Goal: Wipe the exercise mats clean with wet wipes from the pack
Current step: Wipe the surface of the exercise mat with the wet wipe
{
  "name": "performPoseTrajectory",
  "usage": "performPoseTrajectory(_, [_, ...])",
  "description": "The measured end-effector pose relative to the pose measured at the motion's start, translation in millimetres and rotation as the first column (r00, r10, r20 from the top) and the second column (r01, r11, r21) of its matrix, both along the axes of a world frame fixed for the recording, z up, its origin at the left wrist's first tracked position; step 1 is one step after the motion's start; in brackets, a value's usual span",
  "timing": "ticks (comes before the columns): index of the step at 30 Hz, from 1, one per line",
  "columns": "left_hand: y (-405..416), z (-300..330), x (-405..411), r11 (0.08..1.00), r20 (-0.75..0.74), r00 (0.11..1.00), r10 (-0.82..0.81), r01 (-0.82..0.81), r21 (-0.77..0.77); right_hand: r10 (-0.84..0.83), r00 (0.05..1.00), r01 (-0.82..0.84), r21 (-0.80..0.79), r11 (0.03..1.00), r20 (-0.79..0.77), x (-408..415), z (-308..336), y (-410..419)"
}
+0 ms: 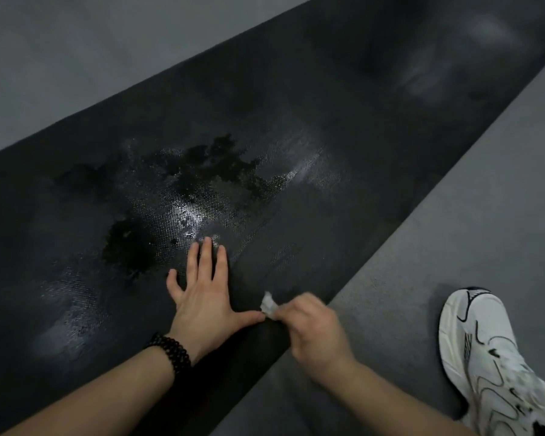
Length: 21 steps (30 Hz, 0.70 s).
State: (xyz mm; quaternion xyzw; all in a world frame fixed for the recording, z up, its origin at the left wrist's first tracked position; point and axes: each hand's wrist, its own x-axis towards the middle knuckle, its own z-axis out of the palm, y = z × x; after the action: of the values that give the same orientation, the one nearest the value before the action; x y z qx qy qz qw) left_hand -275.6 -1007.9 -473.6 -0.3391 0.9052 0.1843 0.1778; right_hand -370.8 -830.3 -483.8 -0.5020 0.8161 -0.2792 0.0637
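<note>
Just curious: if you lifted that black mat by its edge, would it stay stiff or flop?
Probably flop: the black mat lies thin and flat on the floor. Its wet patches may feel slippery, though the dimpled texture likely adds grip.

Appears to be a gym or exercise studio. Long black textured exercise mat [296, 136] rolled out flat, with wet patches, on smooth grey rubber-like floor [469, 199]. White athletic shoe [485, 357] planted on the floor beside the mat.
</note>
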Motion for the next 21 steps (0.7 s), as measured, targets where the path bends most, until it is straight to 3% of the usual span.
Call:
performPoseTrajectory(4, [0, 1, 4, 1.0, -0.021, 1.0, 0.007, -0.007, -0.002, -0.421, 0.894, 0.425, -0.005, 0.905, -0.154, -103, 1, 18])
performPoseTrajectory(6, [2, 3, 6, 1.0, -0.026, 1.0, 0.011, -0.011, -0.004, -0.458, 0.874, 0.476, 0.092, 0.875, -0.166, -99, -3, 21])
performPoseTrajectory(8, [1, 5, 6, 1.0, -0.032, 0.999, 0.017, -0.017, -0.002, -0.357, 0.923, 0.374, 0.119, 0.92, -0.143, -53, -7, 16])
performPoseTrajectory(10, [-1, 8, 6, 1.0, -0.032, 0.999, 0.012, -0.012, -0.01, -0.135, 0.987, 0.143, 0.095, 0.985, -0.083, -6, -11, 12])
performPoseTrajectory(12, [-5, 10, 8, 1.0, -0.024, 1.0, -0.005, 0.004, -0.024, 0.068, 0.997, -0.065, 0.085, 0.994, -0.034, 15, -10, 5])
performPoseTrajectory(13, [-8, 10, 10, 1.0, -0.022, 1.0, -0.002, 0.002, -0.025, 0.095, 0.995, -0.093, 0.071, 0.993, -0.026, 9, -9, 0])
performPoseTrajectory(14, [-11, 11, 11, 1.0, -0.023, 1.0, 0.011, -0.011, -0.021, 0.049, 0.998, -0.048, 0.052, 0.998, -0.033, -6, -10, -9])
performPoseTrajectory(16, [-15, 11, 14, 0.999, -0.029, 0.998, 0.049, -0.05, -0.011, -0.21, 0.973, 0.213, 0.024, 0.977, -0.095, -52, -6, -33])
performPoseTrajectory(18, [-16, 12, 16, 0.996, -0.016, 0.996, 0.088, -0.089, -0.026, -0.455, 0.881, 0.463, 0.042, 0.885, -0.129, -101, -2, -53])
performPoseTrajectory(20, [-16, 13, 14, 0.99, 0.015, 0.99, 0.139, -0.138, -0.031, -0.533, 0.832, 0.551, 0.108, 0.828, -0.154, -105, 1, -67])
performPoseTrajectory(21, [-15, 14, 14, 0.987, 0.033, 0.986, 0.162, -0.162, -0.022, -0.478, 0.865, 0.498, 0.136, 0.857, -0.153, -84, 0, -71])
